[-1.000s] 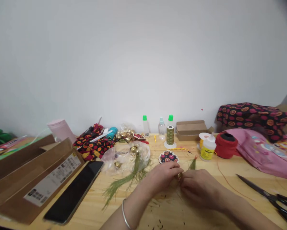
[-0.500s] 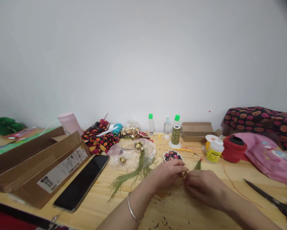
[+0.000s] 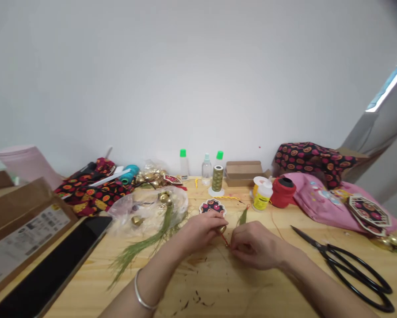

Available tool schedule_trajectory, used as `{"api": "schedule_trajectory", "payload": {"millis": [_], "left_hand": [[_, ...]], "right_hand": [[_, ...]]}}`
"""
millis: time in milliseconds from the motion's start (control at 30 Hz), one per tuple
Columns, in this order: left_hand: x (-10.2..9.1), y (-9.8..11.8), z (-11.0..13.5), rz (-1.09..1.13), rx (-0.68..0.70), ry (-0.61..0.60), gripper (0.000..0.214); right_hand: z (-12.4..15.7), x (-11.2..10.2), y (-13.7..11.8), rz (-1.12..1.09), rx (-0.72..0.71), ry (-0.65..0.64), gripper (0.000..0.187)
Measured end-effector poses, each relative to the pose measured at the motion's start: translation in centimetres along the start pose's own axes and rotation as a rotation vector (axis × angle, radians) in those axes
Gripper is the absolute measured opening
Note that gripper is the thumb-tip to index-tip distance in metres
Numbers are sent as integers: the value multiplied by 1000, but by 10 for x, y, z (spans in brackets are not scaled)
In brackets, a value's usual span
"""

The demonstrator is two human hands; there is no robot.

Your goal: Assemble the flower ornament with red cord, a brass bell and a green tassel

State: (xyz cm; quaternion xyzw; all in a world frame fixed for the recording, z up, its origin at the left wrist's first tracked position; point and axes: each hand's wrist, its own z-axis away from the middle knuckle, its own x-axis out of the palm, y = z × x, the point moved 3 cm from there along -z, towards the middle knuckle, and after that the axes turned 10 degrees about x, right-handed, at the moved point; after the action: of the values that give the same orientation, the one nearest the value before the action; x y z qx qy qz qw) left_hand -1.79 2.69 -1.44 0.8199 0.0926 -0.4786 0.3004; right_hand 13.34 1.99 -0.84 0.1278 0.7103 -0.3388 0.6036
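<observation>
My left hand (image 3: 201,232) is closed, fingers bent over a small gold bell (image 3: 222,229) above the table. From the bell a short red cord (image 3: 224,240) runs down to the fingertips of my right hand (image 3: 260,245), which pinch its end; a tiny gold bit shows there, too small to name. Just behind the hands lies a scalloped fabric patch (image 3: 212,206) with a dark floral print. A green tassel (image 3: 243,216) with a red loop rests behind my right hand. Left of my left arm, loose green threads (image 3: 142,249) spread out from a plastic bag (image 3: 119,207) with gold bells.
Black scissors (image 3: 327,251) lie at right, near a pink cloth bag (image 3: 307,190). Behind stand a glue bottle (image 3: 262,196), a red thread spool (image 3: 284,193), a green thread spool (image 3: 217,179) and a cardboard box (image 3: 243,173). A phone (image 3: 59,265) and an open carton (image 3: 29,234) sit at left.
The view has turned right, so everything sits further left and the whole scissors now show. My hands have drawn slightly apart, and the red cord between them is more visible.
</observation>
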Motion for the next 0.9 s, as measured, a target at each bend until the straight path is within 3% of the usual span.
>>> {"api": "schedule_trajectory", "payload": {"millis": [100,333,467,633,800,900], "left_hand": [[1,-3,1,-1,-39,-50,29],[1,0,-1,-11,-75,-96,34],[2,-2,0,-30,-103,-80,35],[-5,0,-1,-22,-67,1,35],[-31,50,-11,114,-55,168,17],[-43,82,-1,189,-56,267,28]], "right_hand": [[3,-5,5,-12,16,-11,13],[5,-12,11,-90,-16,103,13],[6,-6,8,-124,-78,49,13],[5,-6,9,-105,-80,86,13],[4,-4,9,-32,-62,72,10],[4,-1,7,-3,-79,61,8]]}}
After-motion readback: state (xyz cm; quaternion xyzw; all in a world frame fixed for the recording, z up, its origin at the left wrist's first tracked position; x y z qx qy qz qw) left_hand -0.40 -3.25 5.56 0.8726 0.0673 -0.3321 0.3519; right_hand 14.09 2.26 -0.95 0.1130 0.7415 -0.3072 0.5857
